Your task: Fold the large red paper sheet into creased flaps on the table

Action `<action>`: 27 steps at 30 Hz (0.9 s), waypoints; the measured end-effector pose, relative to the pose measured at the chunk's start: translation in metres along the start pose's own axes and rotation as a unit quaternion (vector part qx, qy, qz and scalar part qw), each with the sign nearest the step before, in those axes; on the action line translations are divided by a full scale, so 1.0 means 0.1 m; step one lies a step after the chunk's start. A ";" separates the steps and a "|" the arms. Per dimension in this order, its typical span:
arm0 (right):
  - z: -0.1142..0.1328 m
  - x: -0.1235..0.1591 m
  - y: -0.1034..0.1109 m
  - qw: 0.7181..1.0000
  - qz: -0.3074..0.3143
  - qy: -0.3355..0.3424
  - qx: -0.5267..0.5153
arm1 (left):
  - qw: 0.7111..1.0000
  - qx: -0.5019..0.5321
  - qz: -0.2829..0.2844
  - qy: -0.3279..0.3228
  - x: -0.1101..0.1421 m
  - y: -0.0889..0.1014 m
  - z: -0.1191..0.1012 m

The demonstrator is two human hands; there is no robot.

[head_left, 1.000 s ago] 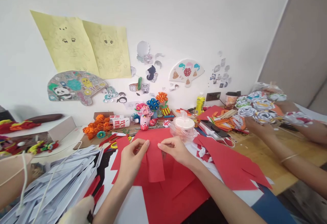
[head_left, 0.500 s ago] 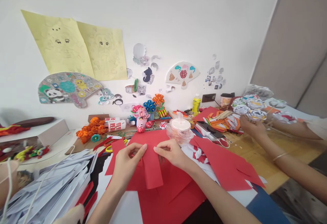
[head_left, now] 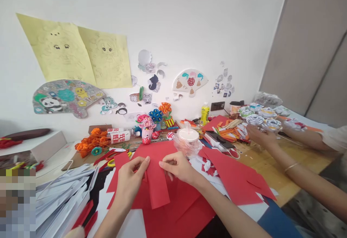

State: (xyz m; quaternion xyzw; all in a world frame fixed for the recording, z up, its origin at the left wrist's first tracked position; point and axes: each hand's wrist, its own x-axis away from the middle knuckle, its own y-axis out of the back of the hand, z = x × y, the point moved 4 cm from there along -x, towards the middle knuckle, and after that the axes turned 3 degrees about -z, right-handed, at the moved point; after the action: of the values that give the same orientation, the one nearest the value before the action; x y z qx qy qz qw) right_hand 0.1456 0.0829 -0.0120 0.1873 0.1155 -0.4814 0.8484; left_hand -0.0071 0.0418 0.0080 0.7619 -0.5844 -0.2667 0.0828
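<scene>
A strip of red paper [head_left: 158, 189] hangs between my two hands, its lower end toward me. My left hand [head_left: 132, 174] pinches its left edge between thumb and fingers. On the opposite edge, the thumb and fingers of my right hand [head_left: 177, 165] pinch it too. Beneath them lie larger red sheets [head_left: 181, 209] spread over white paper [head_left: 132, 223]. Just past my right hand stands a lidded white cup [head_left: 189, 135] wrapped in clear plastic. Yellow-handled scissors [head_left: 111, 162] lie beyond my left hand, partly covered.
Folded white papers [head_left: 63, 198] pile up at left. Orange yarn flowers [head_left: 93, 142] and small flower pots [head_left: 148, 135] stand at the back. On the right, a co-worker's hands [head_left: 261, 138] hold white paper flowers [head_left: 255, 120]. A phone [head_left: 219, 139] lies nearer the middle.
The view has shifted slightly, so most things sit a little further left. Both hands still pinch the red strip, whose lower end hangs slightly lower in the picture.
</scene>
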 end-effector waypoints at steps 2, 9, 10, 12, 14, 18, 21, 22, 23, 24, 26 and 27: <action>0.00 0.00 0.01 1.000 -0.004 0.001 -0.001 | 1.000 -0.001 0.003 0.003 0.00 0.00 0.00; -0.03 -0.03 0.08 0.998 -0.066 0.014 -0.003 | 0.993 0.064 0.087 0.054 0.01 -0.09 -0.01; -0.03 -0.03 0.08 0.998 -0.068 0.015 -0.002 | 0.991 0.069 0.102 0.056 0.01 -0.11 -0.02; -0.04 -0.04 0.08 0.998 -0.065 0.012 -0.001 | 0.990 0.066 0.115 0.046 0.01 -0.12 -0.01; -0.04 -0.04 0.07 0.998 -0.059 0.006 -0.003 | 0.992 0.059 0.109 0.036 -0.01 -0.12 0.03; -0.05 -0.04 0.06 0.999 -0.039 -0.009 -0.020 | 0.993 0.041 0.106 0.040 -0.02 -0.11 0.09; -0.07 -0.04 0.06 0.999 -0.029 -0.020 -0.036 | 0.992 0.033 0.114 0.042 -0.01 -0.10 0.08; -0.07 -0.04 0.06 0.999 -0.029 -0.023 -0.038 | 0.992 0.032 0.114 0.041 -0.01 -0.10 0.06; -0.08 -0.05 0.06 0.999 -0.030 -0.024 -0.038 | 0.992 0.031 0.113 0.041 0.00 -0.10 0.05; -0.08 -0.05 0.06 0.998 -0.030 -0.025 -0.038 | 0.992 0.031 0.112 0.041 0.01 -0.10 0.03; -0.08 -0.04 0.07 0.998 -0.031 -0.025 -0.038 | 0.993 0.031 0.110 0.041 0.02 -0.10 -0.01; -0.07 -0.04 0.07 0.999 -0.030 -0.024 -0.038 | 0.993 0.030 0.107 0.041 0.02 -0.10 -0.03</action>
State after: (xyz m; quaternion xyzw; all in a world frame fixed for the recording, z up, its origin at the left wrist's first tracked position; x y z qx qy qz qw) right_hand 0.1495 0.0924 -0.0152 0.1400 0.1185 -0.5066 0.8425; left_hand 0.0032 0.0423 0.0052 0.7075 -0.6663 -0.2073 0.1115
